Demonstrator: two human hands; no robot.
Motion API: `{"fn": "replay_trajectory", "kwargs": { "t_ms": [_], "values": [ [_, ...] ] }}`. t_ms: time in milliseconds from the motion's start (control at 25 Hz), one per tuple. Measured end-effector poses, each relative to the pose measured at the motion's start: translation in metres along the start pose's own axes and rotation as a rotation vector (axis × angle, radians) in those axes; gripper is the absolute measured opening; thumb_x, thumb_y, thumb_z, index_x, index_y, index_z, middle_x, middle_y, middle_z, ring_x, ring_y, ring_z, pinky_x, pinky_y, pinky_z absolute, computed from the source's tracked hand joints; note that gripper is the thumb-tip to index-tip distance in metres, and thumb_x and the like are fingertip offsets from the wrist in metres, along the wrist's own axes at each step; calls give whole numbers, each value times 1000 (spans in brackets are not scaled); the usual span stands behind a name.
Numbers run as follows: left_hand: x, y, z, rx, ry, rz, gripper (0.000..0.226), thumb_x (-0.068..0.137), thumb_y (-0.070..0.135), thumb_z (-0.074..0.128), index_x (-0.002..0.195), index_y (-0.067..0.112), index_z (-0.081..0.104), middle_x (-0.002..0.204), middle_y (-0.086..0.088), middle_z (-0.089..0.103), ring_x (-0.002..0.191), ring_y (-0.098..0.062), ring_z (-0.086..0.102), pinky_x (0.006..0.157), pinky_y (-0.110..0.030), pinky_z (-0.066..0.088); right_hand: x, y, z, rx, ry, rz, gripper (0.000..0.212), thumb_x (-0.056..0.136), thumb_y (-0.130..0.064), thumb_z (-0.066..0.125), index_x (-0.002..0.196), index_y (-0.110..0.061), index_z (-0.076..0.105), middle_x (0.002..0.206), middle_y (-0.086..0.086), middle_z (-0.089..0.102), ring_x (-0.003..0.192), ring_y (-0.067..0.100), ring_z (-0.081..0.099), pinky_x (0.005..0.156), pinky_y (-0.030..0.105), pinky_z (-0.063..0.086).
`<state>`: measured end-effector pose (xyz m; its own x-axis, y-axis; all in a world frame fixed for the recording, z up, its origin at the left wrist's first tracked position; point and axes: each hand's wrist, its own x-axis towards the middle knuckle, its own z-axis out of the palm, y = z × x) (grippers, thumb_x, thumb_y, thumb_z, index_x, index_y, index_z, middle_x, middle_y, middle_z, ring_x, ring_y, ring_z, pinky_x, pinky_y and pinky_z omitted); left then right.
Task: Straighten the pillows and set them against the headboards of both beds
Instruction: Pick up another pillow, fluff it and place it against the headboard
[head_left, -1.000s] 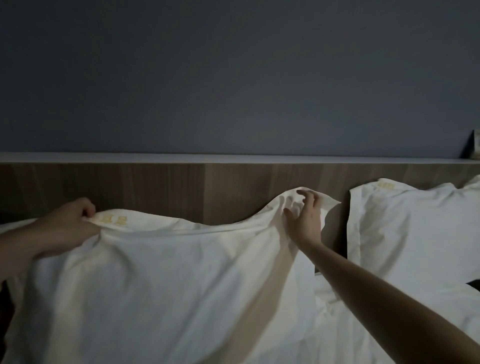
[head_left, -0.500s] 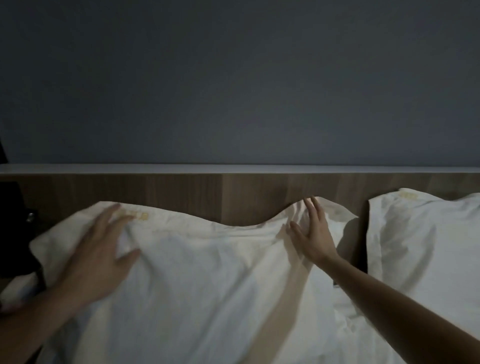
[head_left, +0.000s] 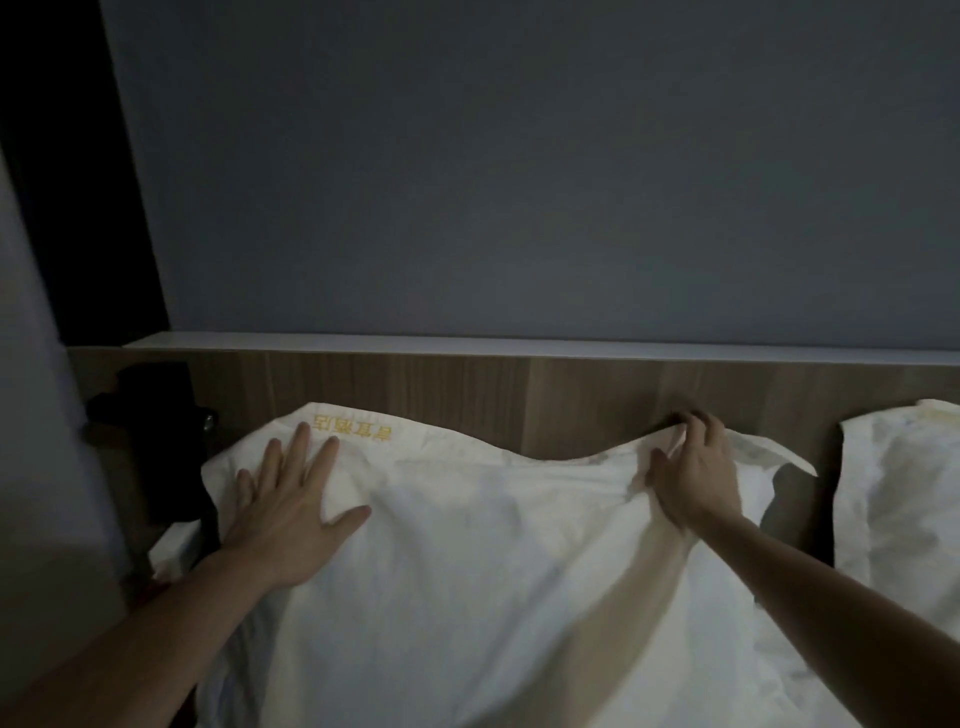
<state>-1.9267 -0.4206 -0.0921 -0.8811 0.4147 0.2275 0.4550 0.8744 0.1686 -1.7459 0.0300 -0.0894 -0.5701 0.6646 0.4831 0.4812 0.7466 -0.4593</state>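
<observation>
The white pillow (head_left: 467, 545) leans with its top edge against the wooden headboard (head_left: 519, 400). The left hand (head_left: 291, 514) lies flat on its upper left part, fingers straight and spread, just below the yellow letters (head_left: 352, 429). The right hand (head_left: 693, 475) pinches the upper right corner with curled fingers. A second pillow (head_left: 904, 499) stands further to the right, apart from both hands.

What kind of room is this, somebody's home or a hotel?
Probably a hotel bedroom. A white pillow with yellow embroidered lettering leans on a long wooden headboard, and a second pillow sits beside it against the same panel. The dim light leaves little else to judge by.
</observation>
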Motion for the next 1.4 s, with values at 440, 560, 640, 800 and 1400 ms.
{"fn": "replay_trajectory", "kwargs": {
  "t_ms": [440,560,640,800,1400],
  "values": [
    [26,23,-21,-7,248,118,78,94,55,54,160,24,26,172,-2,15,149,-32,36,115,-51,36,14,-18,-24,-408,-308,-347,27,97,-36,48,114,-28,68,126,-4,61,107,21,64,73,32,51],
    [38,36,-34,25,259,195,65,94,39,59,153,21,38,154,-4,43,130,-28,56,104,-45,49,15,-18,-24,-544,-344,-382,30,95,-38,55,122,-30,65,136,-4,52,120,23,56,92,37,52],
    [44,43,-41,81,210,210,57,95,37,59,146,22,39,140,-3,56,120,-26,62,97,-41,51,12,-18,-29,-533,-408,-348,45,91,-30,64,135,-28,54,142,-2,52,118,25,60,96,40,54],
    [45,47,-44,143,35,177,53,95,37,58,141,22,35,135,-3,62,119,-25,64,91,-37,54,10,-21,-41,-526,-589,-240,75,87,-28,69,154,-25,34,142,6,60,123,29,62,95,39,56],
    [38,26,-44,-69,-28,120,37,96,42,60,127,23,60,120,-1,60,112,-24,63,92,-37,52,17,-26,-55,-619,-784,-182,40,97,-44,55,131,-26,66,119,4,71,94,20,70,77,29,58]
  ]
}}
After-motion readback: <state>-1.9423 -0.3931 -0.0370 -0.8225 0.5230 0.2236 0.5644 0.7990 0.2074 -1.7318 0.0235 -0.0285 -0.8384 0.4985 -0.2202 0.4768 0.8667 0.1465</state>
